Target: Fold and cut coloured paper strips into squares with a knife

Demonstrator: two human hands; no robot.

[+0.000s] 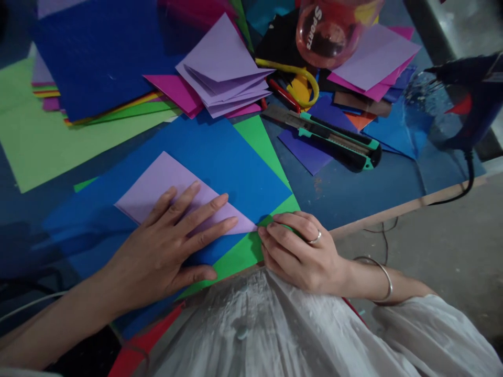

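Left hand [165, 246]: lies flat, fingers spread wide, pressing down on the lilac paper [165, 188]; it grips nothing.
Right hand [298, 251]: fingers narrowed together at the paper's right-hand point, fingertips pinching or pressing that tip; a ring and a bangle show.
Lilac paper: near the front edge of the counter [353, 193], lying on a blue sheet [220, 157] with a green sheet [255, 141] under that; its layered left edge suggests it is already folded to a triangle-like shape.
Progress: I judge one fold made and its corner being sharpened; whether further folds remain cannot be told.
Folded stack [223, 73]: lilac pieces of like shape piled farther back with magenta ones beside; so several seem finished.
Utility knife [334, 139]: right of centre, apart from both hands; blade state unclear.
Glue gun [471, 99]: far right edge, cable trailing off the counter.
Pink bottle [334, 26]: far side, resting among loose papers.
Scissors [298, 84]: yellow handles, near the stack.
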